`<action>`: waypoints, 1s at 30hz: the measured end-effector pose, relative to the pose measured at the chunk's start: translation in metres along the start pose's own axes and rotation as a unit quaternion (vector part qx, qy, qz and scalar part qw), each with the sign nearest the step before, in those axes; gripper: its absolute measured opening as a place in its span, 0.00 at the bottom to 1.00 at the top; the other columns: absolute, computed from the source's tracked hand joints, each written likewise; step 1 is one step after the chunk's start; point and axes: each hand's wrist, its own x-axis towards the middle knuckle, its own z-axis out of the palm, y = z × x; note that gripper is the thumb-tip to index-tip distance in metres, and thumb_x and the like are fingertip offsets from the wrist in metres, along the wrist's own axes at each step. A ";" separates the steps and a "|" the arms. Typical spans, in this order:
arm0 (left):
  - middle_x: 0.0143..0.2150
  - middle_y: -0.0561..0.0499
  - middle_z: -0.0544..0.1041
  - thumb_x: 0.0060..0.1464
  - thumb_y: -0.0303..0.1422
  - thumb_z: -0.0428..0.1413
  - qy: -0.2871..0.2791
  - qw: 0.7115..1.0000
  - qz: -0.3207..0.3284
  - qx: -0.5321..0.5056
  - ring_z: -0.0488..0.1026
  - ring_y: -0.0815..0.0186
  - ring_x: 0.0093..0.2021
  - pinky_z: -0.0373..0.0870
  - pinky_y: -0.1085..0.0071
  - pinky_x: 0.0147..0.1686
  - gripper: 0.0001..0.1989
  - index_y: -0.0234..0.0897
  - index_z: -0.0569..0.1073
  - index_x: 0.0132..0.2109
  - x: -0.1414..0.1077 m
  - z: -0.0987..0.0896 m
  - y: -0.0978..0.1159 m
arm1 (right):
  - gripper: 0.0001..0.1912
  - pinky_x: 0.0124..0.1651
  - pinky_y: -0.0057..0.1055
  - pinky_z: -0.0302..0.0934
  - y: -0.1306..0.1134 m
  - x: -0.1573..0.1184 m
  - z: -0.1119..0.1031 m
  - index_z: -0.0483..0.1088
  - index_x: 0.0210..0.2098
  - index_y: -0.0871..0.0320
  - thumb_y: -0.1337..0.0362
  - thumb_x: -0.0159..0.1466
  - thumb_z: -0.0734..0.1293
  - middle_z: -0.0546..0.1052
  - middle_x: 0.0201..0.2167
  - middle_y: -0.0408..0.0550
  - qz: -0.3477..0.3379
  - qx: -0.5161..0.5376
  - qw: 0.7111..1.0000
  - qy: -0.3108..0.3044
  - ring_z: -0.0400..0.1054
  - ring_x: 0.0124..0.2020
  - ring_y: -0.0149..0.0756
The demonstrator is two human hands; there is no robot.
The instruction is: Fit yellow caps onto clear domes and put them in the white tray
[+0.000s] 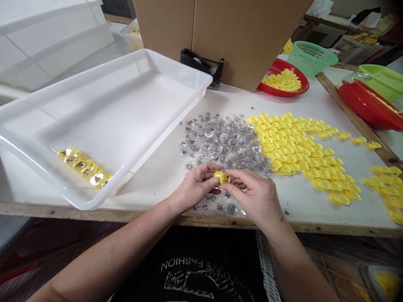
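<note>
Between the fingertips of both hands is a small yellow plastic piece (223,178) with a dark picture on its round face. My left hand (201,183) pinches its left side, and my right hand (252,191) grips it from the right. Beneath and behind my hands spreads a heap of clear round domes (220,138) with small printed pictures. To the right lie many loose yellow plastic pieces (292,147). A row of yellow pieces with pictures (82,165) sits in the near corner of the white tray (170,121) at the left.
A cardboard box (226,37) stands at the back, with a black tape dispenser (201,67) before it. Red bowls (304,86) and green baskets (311,56) are at the right. More white bins (56,37) rise at the far left. A wooden strip (355,113) crosses the table's right side.
</note>
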 end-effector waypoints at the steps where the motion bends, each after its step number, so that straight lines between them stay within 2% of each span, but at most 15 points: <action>1: 0.41 0.47 0.77 0.53 0.33 0.60 0.005 1.000 0.000 0.006 0.74 0.69 0.37 0.72 0.69 0.39 0.16 0.33 0.68 0.48 0.000 0.000 0.000 | 0.11 0.35 0.31 0.69 -0.001 0.000 0.000 0.73 0.41 0.57 0.69 0.57 0.71 0.77 0.33 0.45 -0.012 -0.011 1.000 0.002 0.72 0.30 0.33; 7: 0.40 0.46 0.78 0.54 0.28 0.58 0.034 0.999 0.003 0.035 0.75 0.67 0.39 0.73 0.67 0.43 0.15 0.31 0.69 0.49 0.002 0.000 -0.006 | 0.08 0.32 0.31 0.67 -0.005 0.001 0.003 0.73 0.39 0.64 0.70 0.59 0.69 0.76 0.29 0.48 -0.097 -0.117 0.988 0.018 0.71 0.29 0.35; 11: 0.42 0.45 0.77 0.55 0.27 0.57 0.024 1.000 0.003 0.014 0.75 0.67 0.42 0.71 0.67 0.46 0.15 0.30 0.69 0.50 0.000 -0.001 -0.003 | 0.06 0.31 0.32 0.66 -0.004 -0.001 0.012 0.73 0.37 0.65 0.70 0.62 0.65 0.74 0.29 0.50 -0.107 -0.144 0.984 0.018 0.70 0.28 0.36; 15: 0.41 0.45 0.77 0.52 0.28 0.61 0.006 1.000 0.005 -0.006 0.75 0.66 0.41 0.70 0.68 0.45 0.17 0.31 0.68 0.48 -0.002 0.000 0.002 | 0.06 0.32 0.31 0.66 -0.005 -0.004 0.018 0.72 0.37 0.62 0.71 0.62 0.63 0.74 0.28 0.48 -0.096 -0.131 0.985 0.065 0.70 0.28 0.34; 17: 0.37 0.46 0.77 0.49 0.30 0.63 0.014 1.000 0.006 0.009 0.76 0.66 0.38 0.71 0.68 0.42 0.17 0.31 0.68 0.45 -0.001 -0.001 0.002 | 0.05 0.32 0.30 0.66 -0.006 -0.005 0.018 0.72 0.36 0.59 0.70 0.62 0.64 0.73 0.29 0.46 -0.072 -0.093 0.991 0.069 0.69 0.28 0.32; 20: 0.37 0.47 0.77 0.47 0.32 0.64 0.017 0.999 0.035 0.018 0.75 0.66 0.37 0.71 0.68 0.39 0.16 0.31 0.69 0.41 0.000 -0.001 0.001 | 0.08 0.32 0.29 0.67 -0.001 -0.006 0.015 0.71 0.39 0.55 0.66 0.59 0.69 0.72 0.32 0.45 0.017 0.021 0.999 0.035 0.68 0.29 0.30; 23: 0.40 0.48 0.77 0.47 0.33 0.64 0.013 0.997 0.069 0.040 0.74 0.67 0.38 0.70 0.70 0.41 0.16 0.33 0.72 0.43 0.000 -0.002 0.000 | 0.14 0.34 0.30 0.68 0.009 -0.008 0.013 0.70 0.43 0.54 0.62 0.57 0.71 0.72 0.36 0.46 0.098 0.157 0.983 0.000 0.69 0.33 0.32; 26: 0.42 0.47 0.77 0.49 0.34 0.63 0.013 0.991 0.089 0.104 0.74 0.65 0.40 0.70 0.68 0.43 0.17 0.35 0.74 0.46 -0.001 -0.003 -0.001 | 0.11 0.38 0.33 0.68 0.017 -0.012 0.015 0.71 0.41 0.55 0.60 0.59 0.69 0.75 0.36 0.46 0.130 0.246 0.960 -0.036 0.71 0.35 0.34; 30: 0.41 0.45 0.77 0.50 0.38 0.61 0.043 0.961 0.133 0.238 0.74 0.63 0.40 0.71 0.67 0.42 0.17 0.35 0.75 0.46 -0.001 -0.007 -0.001 | 0.09 0.39 0.33 0.67 0.014 -0.015 0.020 0.71 0.39 0.55 0.61 0.60 0.68 0.76 0.34 0.45 0.138 0.260 0.955 0.001 0.71 0.34 0.34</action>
